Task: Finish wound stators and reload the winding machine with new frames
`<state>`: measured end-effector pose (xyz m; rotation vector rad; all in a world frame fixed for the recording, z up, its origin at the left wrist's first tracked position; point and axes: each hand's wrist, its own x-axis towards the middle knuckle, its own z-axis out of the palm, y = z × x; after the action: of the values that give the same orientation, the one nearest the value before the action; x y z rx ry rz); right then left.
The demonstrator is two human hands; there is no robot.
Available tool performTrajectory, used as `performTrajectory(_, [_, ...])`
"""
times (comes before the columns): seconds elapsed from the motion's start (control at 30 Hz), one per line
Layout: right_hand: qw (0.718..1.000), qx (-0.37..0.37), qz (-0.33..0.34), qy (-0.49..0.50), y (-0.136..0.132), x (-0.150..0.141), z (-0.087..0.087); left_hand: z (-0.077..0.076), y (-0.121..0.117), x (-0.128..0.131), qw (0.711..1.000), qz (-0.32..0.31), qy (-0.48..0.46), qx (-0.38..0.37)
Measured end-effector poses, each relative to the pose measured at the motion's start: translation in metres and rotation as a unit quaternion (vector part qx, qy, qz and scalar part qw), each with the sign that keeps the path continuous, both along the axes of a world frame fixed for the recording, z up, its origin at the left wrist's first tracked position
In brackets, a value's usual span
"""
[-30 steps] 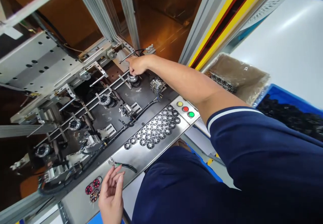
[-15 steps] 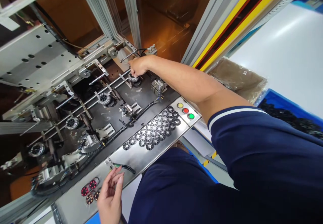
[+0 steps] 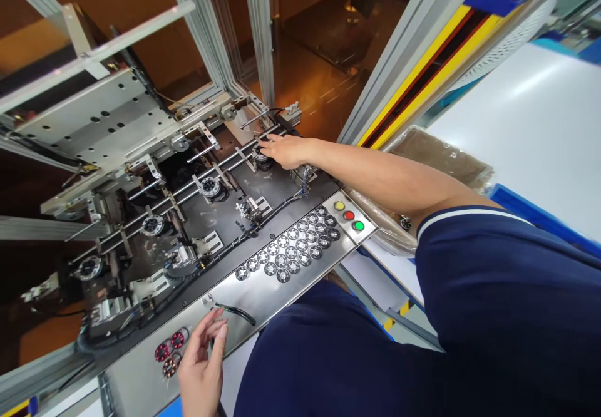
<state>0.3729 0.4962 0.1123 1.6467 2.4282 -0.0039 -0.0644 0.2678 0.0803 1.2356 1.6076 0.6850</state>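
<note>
My right hand (image 3: 284, 151) reaches to the far station of the machine. Its fingers stretch out over a round black-and-silver motor part (image 3: 260, 154) seated on a fixture there, touching or just above it; I cannot tell which. My left hand (image 3: 201, 357) hovers over the steel ledge with fingers loosely bent, thumb apart, and nothing in it. Beside it lie a few wound motor stators (image 3: 169, 345), red and copper coloured, and a black cable (image 3: 241, 312). Similar round parts sit at the other stations, one at the middle (image 3: 210, 186) and one further left (image 3: 153, 224).
Several silver-and-black round parts (image 3: 292, 252) stand in rows on the ledge (image 3: 263, 301). Yellow, red and green buttons (image 3: 349, 215) are at its right end. Metal rods and brackets (image 3: 206, 138) cross the machine. A plastic-lined box (image 3: 436, 154) and a white table (image 3: 539, 123) are on the right.
My right hand has flattened, its fingers now stretched over the round part instead of bent down on it. The view has shifted slightly. My left hand stays almost in place.
</note>
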Motion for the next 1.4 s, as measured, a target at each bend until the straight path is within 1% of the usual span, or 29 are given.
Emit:
performTrajectory(0.1, [0.999,-0.029,-0.027,-0.026,-0.006,0.003,-0.008,-0.005,-0.002,-0.005,1.0,-0.004,0.001,0.0])
performTrajectory(0.17, [0.998,-0.036,-0.032,-0.039,-0.008,0.001,-0.008,-0.008,-0.004,-0.006,1.0,-0.016,0.005,0.001])
performTrajectory(0.3, [0.998,-0.018,-0.028,-0.058,-0.012,-0.008,0.001,-0.009,-0.006,-0.007,0.999,-0.038,0.01,0.015])
performTrajectory(0.43, [0.997,0.028,-0.013,-0.069,-0.011,-0.029,0.014,-0.006,-0.008,-0.014,0.998,-0.041,0.022,0.044])
performTrajectory(0.5, [0.997,0.041,0.026,-0.059,-0.004,-0.045,0.018,-0.005,-0.01,-0.018,0.998,-0.033,0.028,0.055])
performTrajectory(0.57, [0.994,0.032,0.102,-0.029,0.008,-0.064,0.019,-0.005,-0.012,-0.022,0.997,-0.021,0.036,0.062])
performTrajectory(0.63, [0.984,0.004,0.18,0.004,0.02,-0.081,0.017,-0.005,-0.016,-0.026,0.997,-0.009,0.05,0.063])
performTrajectory(0.7, [0.974,-0.03,0.223,0.026,0.032,-0.094,0.01,-0.006,-0.019,-0.03,0.996,0.004,0.065,0.063])
performTrajectory(0.8, [0.968,-0.058,0.237,0.055,0.043,-0.1,-0.002,-0.011,-0.023,-0.039,0.995,0.036,0.075,0.055])
performTrajectory(0.9, [0.965,-0.05,0.247,0.067,0.046,-0.096,-0.01,-0.017,-0.022,-0.042,0.994,0.058,0.075,0.049])
performTrajectory(1.0, [0.965,-0.041,0.259,0.031,0.043,-0.095,-0.009,-0.019,-0.016,-0.039,0.995,0.04,0.079,0.054])
performTrajectory(1.1, [0.962,-0.022,0.27,-0.018,0.04,-0.105,0.0,-0.019,-0.008,-0.041,0.993,0.012,0.092,0.069])
performTrajectory(1.17, [0.959,0.002,0.281,-0.034,0.04,-0.118,0.007,-0.019,-0.004,-0.047,0.992,0.003,0.101,0.079])
performTrajectory(1.27, [0.947,0.018,0.32,-0.016,0.044,-0.151,0.014,-0.018,-0.002,-0.051,0.99,0.005,0.11,0.087])
performTrajectory(1.33, [0.933,0.006,0.359,0.005,0.051,-0.178,0.014,-0.016,-0.003,-0.049,0.99,0.01,0.11,0.089])
performTrajectory(1.4, [0.922,-0.007,0.387,0.024,0.059,-0.206,0.011,-0.013,-0.005,-0.045,0.99,0.012,0.104,0.091])
